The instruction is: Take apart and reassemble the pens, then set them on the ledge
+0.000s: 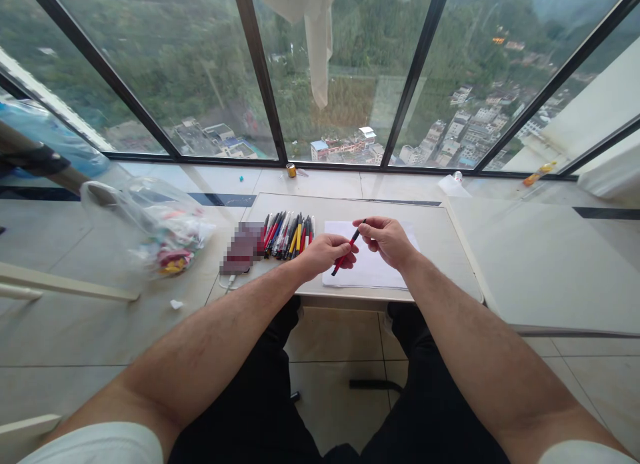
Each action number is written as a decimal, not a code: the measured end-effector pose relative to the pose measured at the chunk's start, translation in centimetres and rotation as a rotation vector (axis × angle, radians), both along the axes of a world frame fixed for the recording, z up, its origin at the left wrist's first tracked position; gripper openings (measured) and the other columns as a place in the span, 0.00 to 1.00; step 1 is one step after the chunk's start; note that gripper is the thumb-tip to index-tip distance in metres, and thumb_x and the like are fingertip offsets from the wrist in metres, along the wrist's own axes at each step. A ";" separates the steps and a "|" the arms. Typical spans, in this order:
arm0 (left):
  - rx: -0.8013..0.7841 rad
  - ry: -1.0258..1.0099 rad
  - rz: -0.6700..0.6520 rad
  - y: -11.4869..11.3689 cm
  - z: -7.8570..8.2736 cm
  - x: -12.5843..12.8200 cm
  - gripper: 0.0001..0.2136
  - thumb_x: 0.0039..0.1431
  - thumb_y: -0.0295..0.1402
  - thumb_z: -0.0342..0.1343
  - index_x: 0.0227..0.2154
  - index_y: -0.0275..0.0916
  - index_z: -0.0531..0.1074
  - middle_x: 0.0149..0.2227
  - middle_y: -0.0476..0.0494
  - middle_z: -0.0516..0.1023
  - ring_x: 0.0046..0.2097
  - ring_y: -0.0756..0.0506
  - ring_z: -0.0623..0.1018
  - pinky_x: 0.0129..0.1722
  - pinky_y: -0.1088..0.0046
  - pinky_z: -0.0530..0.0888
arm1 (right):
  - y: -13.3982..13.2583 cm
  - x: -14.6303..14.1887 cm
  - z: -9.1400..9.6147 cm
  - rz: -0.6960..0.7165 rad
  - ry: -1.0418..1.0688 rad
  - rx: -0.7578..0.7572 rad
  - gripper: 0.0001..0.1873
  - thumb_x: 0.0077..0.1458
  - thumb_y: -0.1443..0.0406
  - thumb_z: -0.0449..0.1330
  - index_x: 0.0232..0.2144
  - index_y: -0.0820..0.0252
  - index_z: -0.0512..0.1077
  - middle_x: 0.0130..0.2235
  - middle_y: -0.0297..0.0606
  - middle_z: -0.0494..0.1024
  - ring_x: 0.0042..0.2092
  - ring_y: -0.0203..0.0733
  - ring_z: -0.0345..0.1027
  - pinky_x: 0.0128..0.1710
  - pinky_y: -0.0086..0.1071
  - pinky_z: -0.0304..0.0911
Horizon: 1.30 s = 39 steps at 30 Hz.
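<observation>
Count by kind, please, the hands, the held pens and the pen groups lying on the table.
Hands: 2 (left hand, right hand)
Held pens: 1 (red-and-black pen)
Pen groups: 1 (row of pens, too overlapped to count singly)
Total: 4

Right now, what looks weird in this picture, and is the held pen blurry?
In the head view, soft daylight comes through the window; in the head view, the window bars fan outward, probably lens stretch; in the head view, blocky squares hide something left of the pens; in the head view, the red-and-black pen looks fairly sharp, just small.
</observation>
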<state>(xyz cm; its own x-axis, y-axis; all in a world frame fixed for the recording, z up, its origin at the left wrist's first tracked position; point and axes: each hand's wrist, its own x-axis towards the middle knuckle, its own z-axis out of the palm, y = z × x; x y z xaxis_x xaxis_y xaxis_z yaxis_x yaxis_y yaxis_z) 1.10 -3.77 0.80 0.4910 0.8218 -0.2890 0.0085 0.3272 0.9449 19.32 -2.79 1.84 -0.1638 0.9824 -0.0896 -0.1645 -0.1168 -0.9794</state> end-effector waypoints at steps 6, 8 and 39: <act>-0.002 -0.002 0.042 0.0 0.0 0.0 0.13 0.51 0.39 0.65 0.31 0.31 0.76 0.26 0.41 0.78 0.27 0.47 0.79 0.33 0.68 0.76 | 0.0 -0.6 0.1 -0.010 -0.022 0.027 0.14 0.44 0.58 0.69 0.28 0.64 0.77 0.18 0.30 0.66 0.20 0.29 0.55 0.18 0.26 0.47; 0.000 0.005 0.061 0.0 0.0 0.1 0.13 0.50 0.38 0.65 0.30 0.31 0.76 0.25 0.41 0.78 0.27 0.47 0.79 0.33 0.69 0.76 | 0.0 -0.8 0.0 -0.038 -0.024 0.033 0.14 0.43 0.58 0.70 0.25 0.63 0.75 0.17 0.29 0.66 0.19 0.29 0.54 0.17 0.26 0.47; -0.010 -0.037 0.110 -0.3 0.0 0.5 0.17 0.41 0.39 0.71 0.27 0.33 0.74 0.24 0.42 0.78 0.28 0.45 0.79 0.32 0.66 0.76 | -0.2 -2.1 0.7 -0.134 -0.026 0.032 0.18 0.39 0.55 0.72 0.20 0.60 0.69 0.15 0.26 0.62 0.17 0.28 0.51 0.16 0.27 0.47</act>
